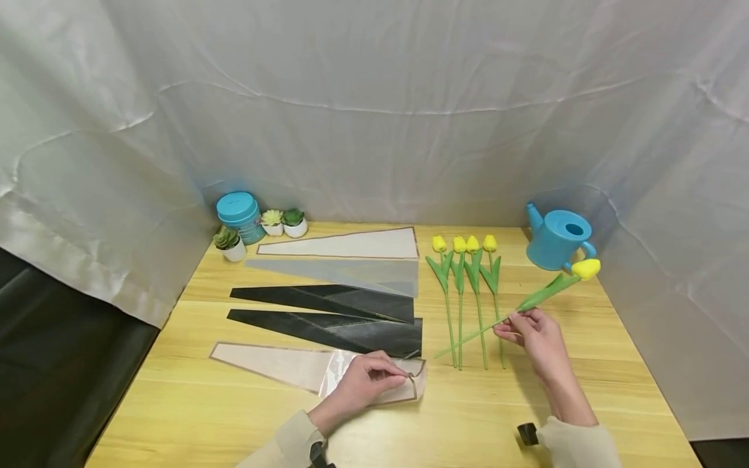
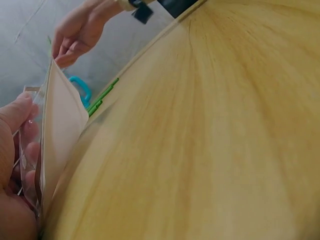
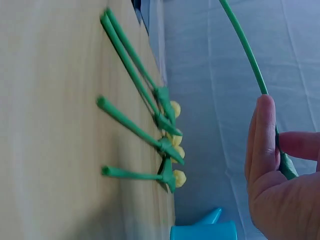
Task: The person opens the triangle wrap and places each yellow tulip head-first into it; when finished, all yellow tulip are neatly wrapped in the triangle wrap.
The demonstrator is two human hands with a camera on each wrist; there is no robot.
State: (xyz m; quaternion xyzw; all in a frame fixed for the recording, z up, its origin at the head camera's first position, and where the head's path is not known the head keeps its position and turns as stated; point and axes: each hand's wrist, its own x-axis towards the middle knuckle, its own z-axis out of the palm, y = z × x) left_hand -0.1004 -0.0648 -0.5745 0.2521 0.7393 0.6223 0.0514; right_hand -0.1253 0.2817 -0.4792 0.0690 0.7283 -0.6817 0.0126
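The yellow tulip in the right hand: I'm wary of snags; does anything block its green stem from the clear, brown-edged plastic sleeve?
Nothing visible stands between the held tulip, at its stem tip, and the sleeve. The left hand pinches the sleeve near its wide end; four yellow tulips lie beneath the raised stem, outside that gap.

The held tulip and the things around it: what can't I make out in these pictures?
Held tulip: right wrist view; the stem's end is cut off by the top edge. Its bloom is out of sight too, behind the right hand or past the edge.
Nearest wrapper: head view; partly covered by the left hand.
Blue jar: head view; any writing is too small to read.
Watering can: right wrist view; partly cut off by the bottom edge.
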